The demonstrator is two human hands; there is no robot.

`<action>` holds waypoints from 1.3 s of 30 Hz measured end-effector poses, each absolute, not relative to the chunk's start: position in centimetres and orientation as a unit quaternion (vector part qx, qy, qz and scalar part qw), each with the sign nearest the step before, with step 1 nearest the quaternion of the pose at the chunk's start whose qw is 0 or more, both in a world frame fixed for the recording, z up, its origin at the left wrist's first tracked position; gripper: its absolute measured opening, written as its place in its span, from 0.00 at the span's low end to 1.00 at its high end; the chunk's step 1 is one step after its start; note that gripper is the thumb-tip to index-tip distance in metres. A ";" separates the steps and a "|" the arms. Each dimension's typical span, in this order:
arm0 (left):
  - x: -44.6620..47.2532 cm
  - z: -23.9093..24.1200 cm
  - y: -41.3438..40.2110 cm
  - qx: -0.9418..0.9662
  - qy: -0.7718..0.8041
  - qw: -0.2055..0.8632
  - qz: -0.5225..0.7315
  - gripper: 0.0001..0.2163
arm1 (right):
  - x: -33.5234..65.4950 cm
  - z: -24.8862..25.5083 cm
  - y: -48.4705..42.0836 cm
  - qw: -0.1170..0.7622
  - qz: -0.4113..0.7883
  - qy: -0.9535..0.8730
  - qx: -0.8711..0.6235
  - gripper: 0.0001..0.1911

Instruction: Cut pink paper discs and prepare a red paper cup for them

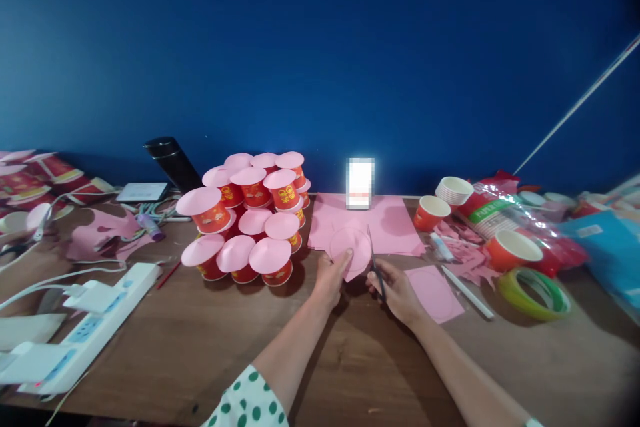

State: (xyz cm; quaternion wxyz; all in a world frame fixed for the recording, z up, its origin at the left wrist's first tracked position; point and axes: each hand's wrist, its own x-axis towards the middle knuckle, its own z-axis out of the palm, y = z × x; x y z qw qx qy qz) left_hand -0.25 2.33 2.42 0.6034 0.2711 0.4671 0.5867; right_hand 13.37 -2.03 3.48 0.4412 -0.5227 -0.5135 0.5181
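Observation:
My left hand (331,279) pinches a pink paper piece (356,247) with a circle drawn on it, its thumb lying on top. In my right hand (395,287) is a pair of dark scissors (379,278), with the blades at the right side of the drawn circle. Behind the piece lies a stack of pink paper sheets (390,220). Just right of my right hand, a pink square (436,292) with a drawn circle rests on the table. Left of my hands stand stacked red paper cups (257,195) topped with pink paper discs (270,255).
A white power strip (110,320) and cables lie at left, near a co-worker's hand (30,267). A black bottle (173,163) leans by the blue wall. At right are green tape (534,293), a white pen (467,291), paper scraps (467,250) and bagged cups (493,217).

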 end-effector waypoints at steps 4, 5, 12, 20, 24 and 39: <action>-0.3 2.8 2.3 0.273 0.464 0.602 0.590 0.22 | 13.5 3.3 -2.1 0.438 0.519 -0.511 -0.527 0.24; -0.3 2.9 2.3 0.273 0.464 0.602 0.590 0.22 | 13.5 3.3 -2.1 0.437 0.519 -0.512 -0.527 0.24; -0.2 3.3 2.1 0.270 0.461 0.606 0.589 0.21 | 13.5 3.2 -2.1 0.439 0.521 -0.509 -0.527 0.24; -0.3 2.6 2.3 0.275 0.480 0.597 0.582 0.23 | 13.7 2.9 -2.1 0.441 0.514 -0.516 -0.525 0.23; -0.3 2.7 2.3 0.283 0.469 0.600 0.583 0.23 | 13.7 2.8 -2.1 0.442 0.512 -0.514 -0.528 0.24; -0.3 2.6 2.3 0.282 0.450 0.606 0.592 0.20 | 13.5 3.0 -2.1 0.448 0.516 -0.517 -0.515 0.22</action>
